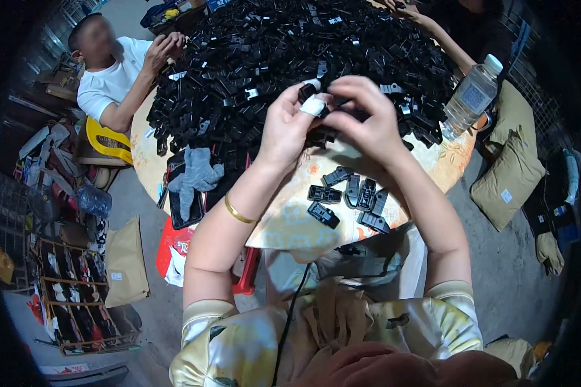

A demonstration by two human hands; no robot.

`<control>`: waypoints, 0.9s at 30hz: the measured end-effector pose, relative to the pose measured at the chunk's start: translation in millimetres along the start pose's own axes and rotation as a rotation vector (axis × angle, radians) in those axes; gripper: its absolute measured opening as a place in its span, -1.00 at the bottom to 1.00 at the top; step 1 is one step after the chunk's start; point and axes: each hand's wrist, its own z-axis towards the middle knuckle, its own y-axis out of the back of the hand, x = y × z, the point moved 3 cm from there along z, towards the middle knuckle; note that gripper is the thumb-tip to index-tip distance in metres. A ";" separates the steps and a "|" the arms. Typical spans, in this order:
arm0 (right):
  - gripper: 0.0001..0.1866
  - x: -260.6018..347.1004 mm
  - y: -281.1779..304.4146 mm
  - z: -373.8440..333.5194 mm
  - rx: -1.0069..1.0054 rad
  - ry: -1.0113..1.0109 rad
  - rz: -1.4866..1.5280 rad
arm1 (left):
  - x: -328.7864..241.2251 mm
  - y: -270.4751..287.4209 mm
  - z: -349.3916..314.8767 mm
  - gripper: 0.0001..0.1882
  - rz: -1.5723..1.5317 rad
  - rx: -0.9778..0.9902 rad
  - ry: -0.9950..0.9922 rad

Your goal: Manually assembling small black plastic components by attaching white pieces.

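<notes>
Over the near edge of a big pile of black plastic parts (271, 64), my two hands meet. My left hand (284, 126), with white wrapping on its thumb, is closed around a small black plastic part (308, 91). The curled fingers of my right hand (368, 116) pinch at the same part from the other side; their tips are partly hidden. Between my forearms, several finished-looking black plastic clips (325, 194) lie in a loose group on the patterned tablecloth (290, 226).
A grey glove (197, 177) lies on a dark tray left of my arm. A clear bottle (474, 97) stands at the table's right edge. One person (113, 71) sits at the far left, another's arm (442, 39) reaches in far right. Tan sacks (510, 180) rest on the floor.
</notes>
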 end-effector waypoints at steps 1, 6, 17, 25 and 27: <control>-0.74 -7.5 8.0 1.5 -0.068 -0.060 0.012 | -6.8 -0.6 -1.1 -0.77 0.039 0.001 -0.010; -0.84 -21.1 27.0 5.6 -0.127 -0.081 -0.299 | -6.0 3.8 0.3 -0.68 0.335 0.142 0.084; -0.72 -23.5 -11.2 -16.5 0.542 -0.011 -0.850 | 2.9 -6.6 -21.1 -0.69 1.083 0.762 -0.041; -0.77 -25.8 -9.4 -12.4 0.498 -0.031 -0.876 | 6.2 6.8 -12.9 -0.67 1.605 0.393 -0.375; -0.78 -19.9 0.7 -7.0 0.177 0.078 -0.737 | 11.7 7.2 -13.1 -0.68 1.642 0.388 -0.353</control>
